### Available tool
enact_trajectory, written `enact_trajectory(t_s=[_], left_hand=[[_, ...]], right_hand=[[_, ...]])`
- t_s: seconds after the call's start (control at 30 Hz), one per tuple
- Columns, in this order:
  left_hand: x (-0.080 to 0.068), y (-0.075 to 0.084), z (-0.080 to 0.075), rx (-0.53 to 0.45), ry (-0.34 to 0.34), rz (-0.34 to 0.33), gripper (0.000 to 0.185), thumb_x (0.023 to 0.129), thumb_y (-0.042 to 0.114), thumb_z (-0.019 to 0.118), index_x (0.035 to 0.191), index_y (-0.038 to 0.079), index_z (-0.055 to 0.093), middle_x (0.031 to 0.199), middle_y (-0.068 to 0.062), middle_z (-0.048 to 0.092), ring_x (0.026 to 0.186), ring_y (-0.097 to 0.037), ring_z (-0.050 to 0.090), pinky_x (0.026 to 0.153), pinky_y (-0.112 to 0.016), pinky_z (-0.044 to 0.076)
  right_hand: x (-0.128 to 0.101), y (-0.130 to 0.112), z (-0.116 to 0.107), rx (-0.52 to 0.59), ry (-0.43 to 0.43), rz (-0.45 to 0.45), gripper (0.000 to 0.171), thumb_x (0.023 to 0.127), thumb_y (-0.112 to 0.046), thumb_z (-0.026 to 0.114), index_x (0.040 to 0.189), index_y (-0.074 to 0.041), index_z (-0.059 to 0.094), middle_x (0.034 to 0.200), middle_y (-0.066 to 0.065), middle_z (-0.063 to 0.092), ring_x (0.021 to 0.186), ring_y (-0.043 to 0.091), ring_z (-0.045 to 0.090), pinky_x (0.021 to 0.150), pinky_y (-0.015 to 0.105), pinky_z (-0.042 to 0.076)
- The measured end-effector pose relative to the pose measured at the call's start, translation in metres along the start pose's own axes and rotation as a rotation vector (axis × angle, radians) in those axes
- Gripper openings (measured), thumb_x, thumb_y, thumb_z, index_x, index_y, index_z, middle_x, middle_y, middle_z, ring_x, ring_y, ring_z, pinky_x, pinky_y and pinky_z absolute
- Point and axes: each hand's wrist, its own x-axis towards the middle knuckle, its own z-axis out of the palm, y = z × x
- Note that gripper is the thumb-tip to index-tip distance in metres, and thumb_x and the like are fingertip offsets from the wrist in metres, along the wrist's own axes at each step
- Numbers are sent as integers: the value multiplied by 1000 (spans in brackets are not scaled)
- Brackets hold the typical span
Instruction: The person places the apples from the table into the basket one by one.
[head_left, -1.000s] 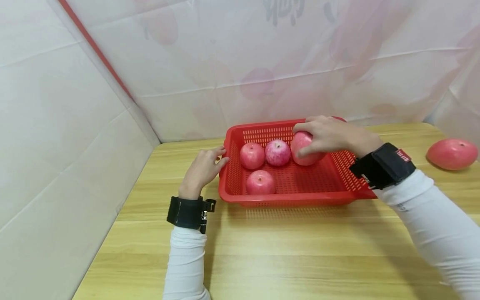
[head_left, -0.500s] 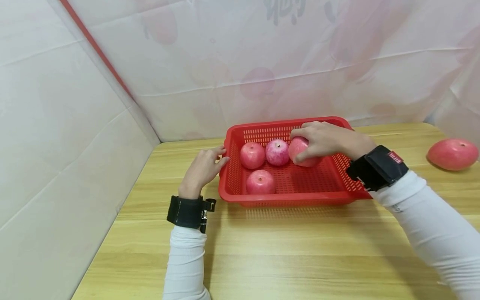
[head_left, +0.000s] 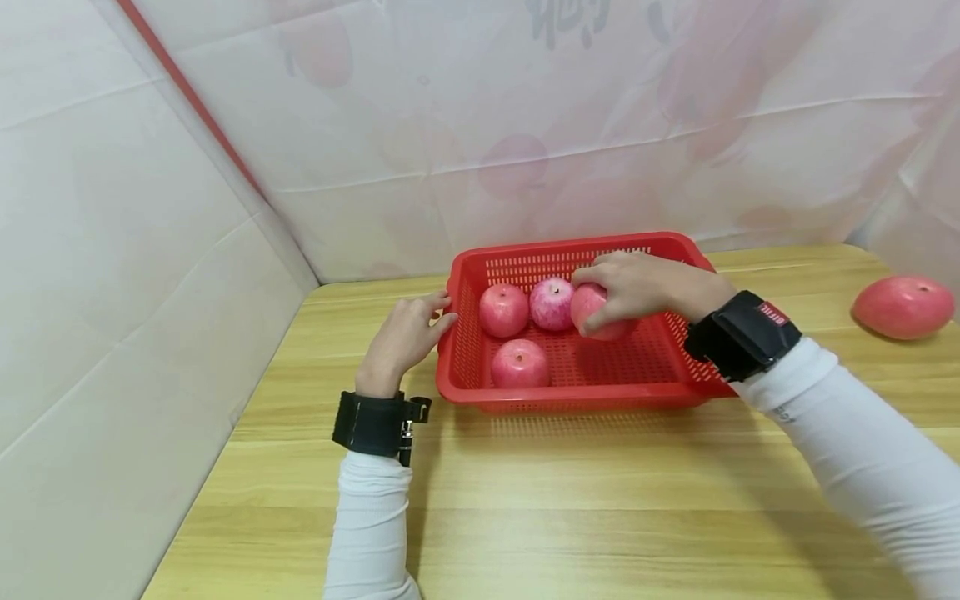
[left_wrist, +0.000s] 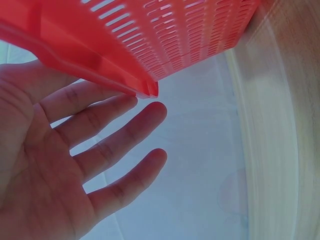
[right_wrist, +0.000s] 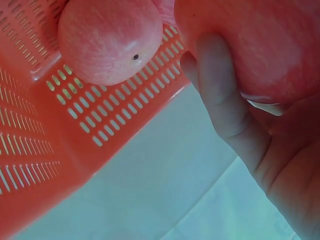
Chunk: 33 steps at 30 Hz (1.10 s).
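With its thumb and fingers curled round a pink apple, my right hand is inside the red plastic basket. The right wrist view shows the thumb against that apple's side. A paler, streaked apple lies just left of it. Further left is another apple, with one more apple in front. My left hand is at the basket's left rim. Its fingers are spread and nearly straight in the left wrist view, some touching the rim from outside.
A large red fruit, smooth and oval, lies on the wooden table at the far right. Behind the table stands a pale printed cloth wall, and another pale wall borders the left side.
My right hand has lowered a little and shifted left with the apple, bringing it closer to the streaked one. The left hand has stayed at the rim.
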Motion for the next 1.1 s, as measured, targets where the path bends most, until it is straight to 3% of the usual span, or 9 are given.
enact_trajectory(t_s=[0.4,0.77,1.1], left_hand=[[-1,-2,1,-15,7,13,40,100,11,66,137,-4,61,133,-21,63,108,-33,68,84,-38,59],[-1,-2,1,-12,6,13,40,100,11,65,137,-4,61,134,-21,62,110,-34,67,84,-39,59],[2,-1,2,-2,2,19,39,100,11,65,136,-4,62,137,-20,61,115,-36,65,90,-41,56]], right_hand=[[8,-6,12,-29,-56,-29,76,79,-44,79,139,-2,58,131,25,57,121,42,52,97,60,47],[10,-11,22,-19,-58,-49,69,79,-43,79,133,-5,62,121,22,60,108,37,58,87,54,53],[11,-11,29,-72,-56,-93,70,77,-47,79,130,-4,63,121,23,63,113,39,61,96,61,46]])
